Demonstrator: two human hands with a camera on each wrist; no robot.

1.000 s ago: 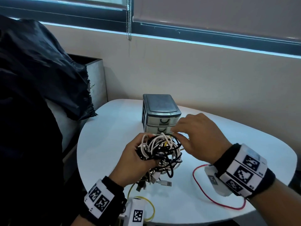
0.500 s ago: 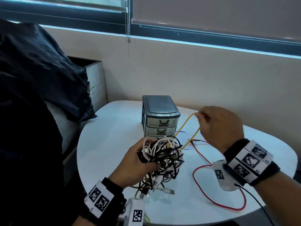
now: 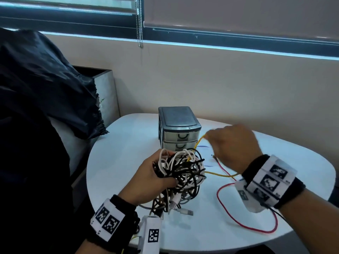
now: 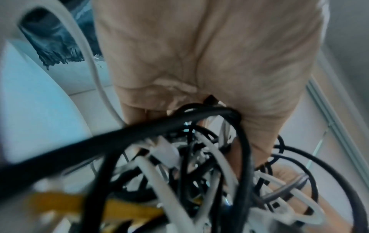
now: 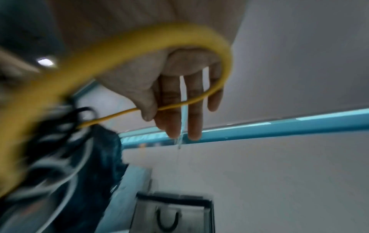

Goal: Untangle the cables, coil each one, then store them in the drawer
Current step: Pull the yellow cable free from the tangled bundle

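My left hand grips a tangled ball of black and white cables above the white table; in the left wrist view the cable tangle fills the frame under my left hand. My right hand pinches a yellow cable that runs out of the ball; the yellow cable passes between thumb and fingers of my right hand. A red cable lies loose on the table at the right. The small grey drawer unit stands behind the ball with its drawers shut.
A black plastic bag hangs over a grey bin at the left. The wall and a window blind with a bead chain lie behind the table. A loose white USB plug dangles under the ball.
My right hand left the ball, drew the yellow cable out to the right and up, and now sits lower and nearer the drawer unit. The left hand keeps holding the tangle.
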